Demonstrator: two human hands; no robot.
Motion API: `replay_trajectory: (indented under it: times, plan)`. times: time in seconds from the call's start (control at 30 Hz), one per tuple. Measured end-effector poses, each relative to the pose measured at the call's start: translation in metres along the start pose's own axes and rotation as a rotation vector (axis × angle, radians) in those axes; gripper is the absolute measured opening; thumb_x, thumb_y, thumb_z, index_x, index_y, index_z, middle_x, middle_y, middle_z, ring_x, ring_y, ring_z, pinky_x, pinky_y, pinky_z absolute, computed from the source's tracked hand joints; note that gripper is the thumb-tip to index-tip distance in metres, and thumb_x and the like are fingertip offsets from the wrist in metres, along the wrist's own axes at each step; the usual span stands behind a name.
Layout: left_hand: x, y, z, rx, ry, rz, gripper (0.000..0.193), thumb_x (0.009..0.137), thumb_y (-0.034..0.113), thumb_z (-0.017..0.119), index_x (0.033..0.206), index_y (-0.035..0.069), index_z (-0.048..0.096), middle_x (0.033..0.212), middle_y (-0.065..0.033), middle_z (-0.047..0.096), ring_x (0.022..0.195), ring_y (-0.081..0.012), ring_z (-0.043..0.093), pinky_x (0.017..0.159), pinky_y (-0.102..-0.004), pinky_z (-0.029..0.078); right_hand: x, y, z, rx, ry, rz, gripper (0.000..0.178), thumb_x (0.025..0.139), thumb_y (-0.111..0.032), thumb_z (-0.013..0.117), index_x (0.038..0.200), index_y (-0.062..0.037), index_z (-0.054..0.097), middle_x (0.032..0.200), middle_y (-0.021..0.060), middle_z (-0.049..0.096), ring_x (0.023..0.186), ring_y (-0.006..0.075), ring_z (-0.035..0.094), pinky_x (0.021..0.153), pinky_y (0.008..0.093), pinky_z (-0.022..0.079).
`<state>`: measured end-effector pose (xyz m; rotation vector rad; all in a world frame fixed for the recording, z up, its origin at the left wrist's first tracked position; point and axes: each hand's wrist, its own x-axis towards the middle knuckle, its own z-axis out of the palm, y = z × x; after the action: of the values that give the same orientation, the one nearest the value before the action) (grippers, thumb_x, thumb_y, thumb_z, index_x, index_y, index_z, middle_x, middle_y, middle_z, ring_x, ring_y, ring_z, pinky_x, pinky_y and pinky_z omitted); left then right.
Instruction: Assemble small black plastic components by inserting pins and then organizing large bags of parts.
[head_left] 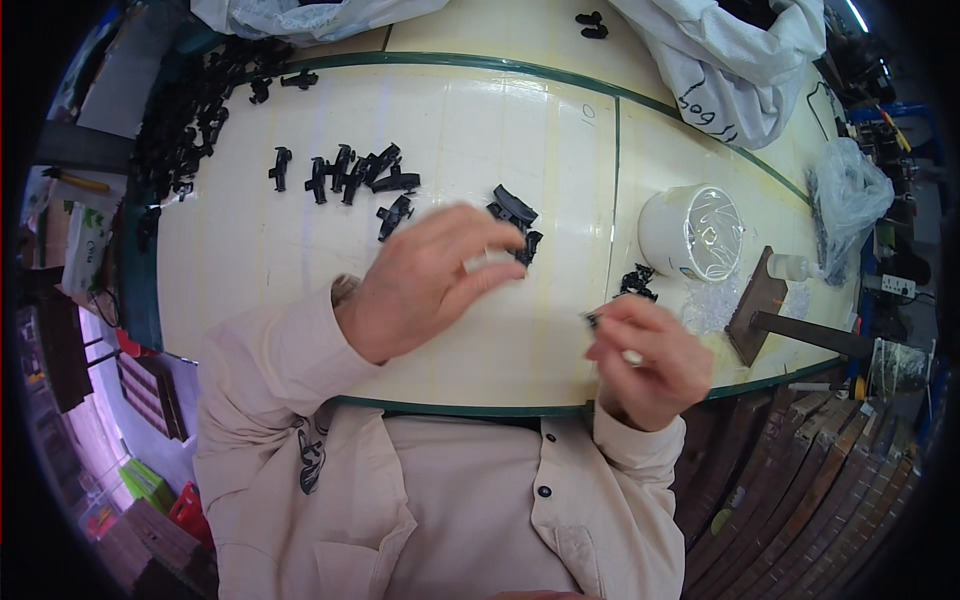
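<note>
My left hand [425,275] hovers over the middle of the table, thumb and fingers apart in a curve. Its fingertips are beside a small group of black plastic parts [515,206], one of them a curved piece; the fingers hide some of that group. Farther right, near the front edge, my right hand [655,355] is closed in a pinch. A small black plastic piece [592,320] pokes out from its fingertips. Just beyond this hand lies a little pile of small black pieces [637,282].
Several black parts [350,175] lie left of centre, and a large heap [195,125] covers the far left. A white tub [690,232] lined with clear plastic stands at right, near a brown metal stand [755,310]. A white sack [725,75] sits at the back right.
</note>
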<state>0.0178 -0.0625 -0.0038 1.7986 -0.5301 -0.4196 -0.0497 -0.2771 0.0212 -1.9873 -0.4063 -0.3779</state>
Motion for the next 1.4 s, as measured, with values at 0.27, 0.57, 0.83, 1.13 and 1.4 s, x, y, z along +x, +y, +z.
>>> replay_trajectory:
  times: [0.27, 0.57, 0.83, 1.13, 1.4]
  plan:
    - [0.027, -0.012, 0.015, 0.623, 0.278, 0.219, 0.025, 0.066, 0.013, 0.074, 0.085, 0.001, 0.061, 0.1, -0.0113, 0.051, 0.092, -0.0269, 0.049, 0.079, -0.0344, 0.044, 0.021, 0.015, -0.073, -0.513, 0.253, 0.156, 0.014, 0.067, 0.01, 0.068, 0.079, 0.0035, 0.063, 0.079, 0.0086, 0.066, 0.049, 0.0079, 0.053, 0.046, 0.0189, 0.041]
    - [0.023, -0.009, 0.009, 0.45, 0.144, 0.137, 0.025, 0.066, 0.007, 0.073, 0.087, 0.002, 0.059, 0.085, -0.0097, 0.058, 0.082, -0.0258, 0.055, 0.07, -0.034, 0.045, 0.043, 0.031, -0.09, -0.661, -0.049, 0.176, 0.01, 0.069, 0.003, 0.067, 0.078, 0.0013, 0.063, 0.074, 0.0049, 0.066, 0.044, 0.0066, 0.045, 0.043, 0.0211, 0.035]
    - [0.019, 0.002, 0.005, 0.4, 0.143, 0.127, 0.025, 0.071, 0.007, 0.072, 0.094, 0.001, 0.062, 0.075, -0.0076, 0.055, 0.067, -0.0183, 0.052, 0.061, -0.0285, 0.043, 0.038, 0.001, -0.095, -0.683, 0.075, 0.159, 0.015, 0.067, 0.009, 0.067, 0.079, 0.0026, 0.062, 0.077, 0.0074, 0.066, 0.048, 0.0066, 0.047, 0.044, 0.0188, 0.036]
    - [-0.011, 0.007, -0.005, -0.203, 0.136, 0.0, 0.019, 0.073, 0.006, 0.074, 0.07, 0.002, 0.056, 0.086, -0.0063, 0.061, 0.071, -0.0067, 0.054, 0.062, -0.0189, 0.043, 0.016, -0.008, -0.016, 0.129, 0.166, 0.098, 0.022, 0.064, 0.02, 0.062, 0.083, 0.0087, 0.062, 0.082, 0.0202, 0.063, 0.058, 0.016, 0.061, 0.05, 0.0233, 0.051]
    - [-0.02, 0.012, -0.008, -0.667, -0.116, -0.397, 0.027, 0.078, 0.017, 0.073, 0.065, 0.003, 0.054, 0.073, -0.005, 0.063, 0.064, -0.0089, 0.06, 0.06, -0.0214, 0.051, 0.015, -0.004, 0.035, 0.4, 0.005, 0.086, 0.02, 0.067, 0.019, 0.061, 0.084, 0.0087, 0.062, 0.083, 0.0208, 0.062, 0.065, 0.0207, 0.065, 0.057, 0.0262, 0.054]
